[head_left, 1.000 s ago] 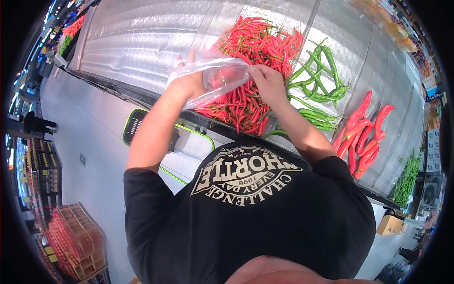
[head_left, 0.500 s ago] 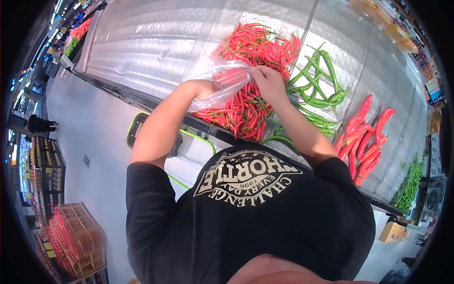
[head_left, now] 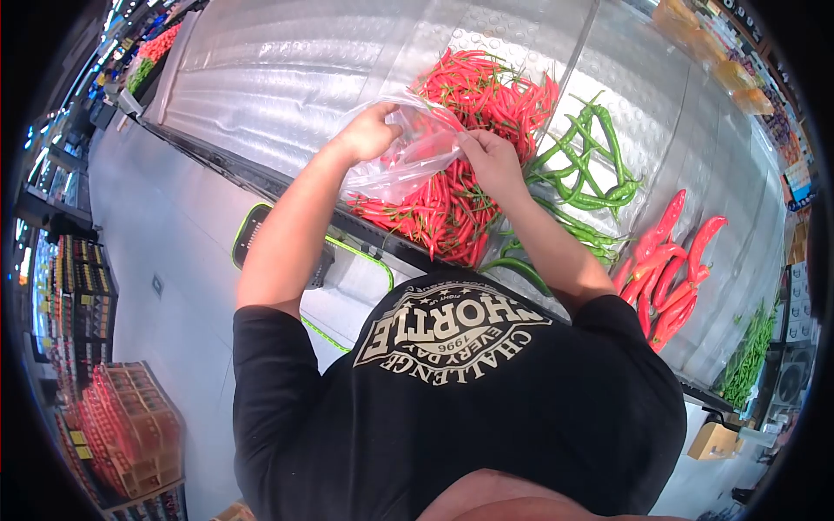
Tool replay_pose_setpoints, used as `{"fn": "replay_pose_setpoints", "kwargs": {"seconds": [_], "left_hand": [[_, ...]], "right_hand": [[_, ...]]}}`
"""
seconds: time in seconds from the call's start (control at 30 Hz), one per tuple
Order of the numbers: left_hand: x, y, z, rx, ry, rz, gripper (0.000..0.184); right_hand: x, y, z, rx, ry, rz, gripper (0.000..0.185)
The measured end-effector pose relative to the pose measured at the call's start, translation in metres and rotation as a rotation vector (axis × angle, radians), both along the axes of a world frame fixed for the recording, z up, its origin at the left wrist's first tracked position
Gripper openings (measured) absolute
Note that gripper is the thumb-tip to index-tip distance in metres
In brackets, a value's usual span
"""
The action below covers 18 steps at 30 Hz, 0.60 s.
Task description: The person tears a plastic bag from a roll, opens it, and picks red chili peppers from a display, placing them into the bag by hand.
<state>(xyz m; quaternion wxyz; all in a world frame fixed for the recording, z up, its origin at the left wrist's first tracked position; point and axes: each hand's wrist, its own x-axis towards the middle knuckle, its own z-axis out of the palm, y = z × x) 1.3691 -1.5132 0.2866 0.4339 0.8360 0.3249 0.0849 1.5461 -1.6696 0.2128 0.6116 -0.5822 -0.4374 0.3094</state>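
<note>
Head view, right hand (head_left: 497, 163) pinching bag (head_left: 382, 180), left hand (head_left: 367, 137) apparently loose

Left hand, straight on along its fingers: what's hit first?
The left hand would probably meet the clear bag first, with red chilies beyond; depth is unclear.

Room on the left, crowding on the right

To the left of your left hand (head_left: 369, 137), you have a wide bare stretch of counter (head_left: 261, 87). Between that hand and your right hand (head_left: 497, 165), the plastic bag (head_left: 382, 180) blocks a straight pass. Small red peppers (head_left: 486, 82) lie heaped beyond the bag and on its near side. Green peppers (head_left: 621, 156) crowd the right; a narrow bare strip separates them from the large red peppers (head_left: 673, 269). Below the counter, a basket (head_left: 365, 253) stands beside your left arm (head_left: 287, 234).
</note>
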Motion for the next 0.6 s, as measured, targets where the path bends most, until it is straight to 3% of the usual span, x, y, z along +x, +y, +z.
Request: {"fn": "replay_pose_setpoints", "kwargs": {"seconds": [0.07, 0.13, 0.17, 0.3, 0.33, 0.4, 0.47, 0.6], "left_hand": [[0.002, -0.001, -0.001, -0.006, 0.046, -0.028, 0.064], [0.006, -0.004, -0.009, -0.258, -0.036, -0.029, 0.066], [0.006, -0.002, -0.011, -0.265, 0.017, -0.033, 0.061], [-0.001, -0.011, 0.001, -0.047, 0.127, -0.187, 0.053], [-0.006, -0.022, 0.014, -0.059, 0.044, -0.207, 0.049], [-0.014, -0.04, 0.026, -0.076, -0.036, -0.23, 0.045], [-0.021, -0.055, 0.028, 0.063, -0.243, -0.048, 0.044], [-0.03, -0.093, 0.016, 0.032, -0.468, 0.105, 0.044]], "right_hand": [[0.0, 0.002, -0.003, 0.008, -0.015, -0.011, 0.028], [-0.001, -0.001, 0.003, -0.029, -0.043, -0.013, 0.028], [-0.003, -0.001, 0.004, -0.006, -0.01, -0.026, 0.028], [0.006, -0.003, -0.002, 0.005, -0.021, -0.011, 0.027], [0.008, -0.004, -0.004, -0.004, -0.015, -0.018, 0.027], [0.01, -0.006, -0.004, 0.187, -0.329, -0.16, 0.025], [0.006, -0.019, 0.013, 0.096, -0.222, -0.143, 0.024], [0.005, -0.038, 0.025, 0.198, -0.432, -0.245, 0.022]]}}
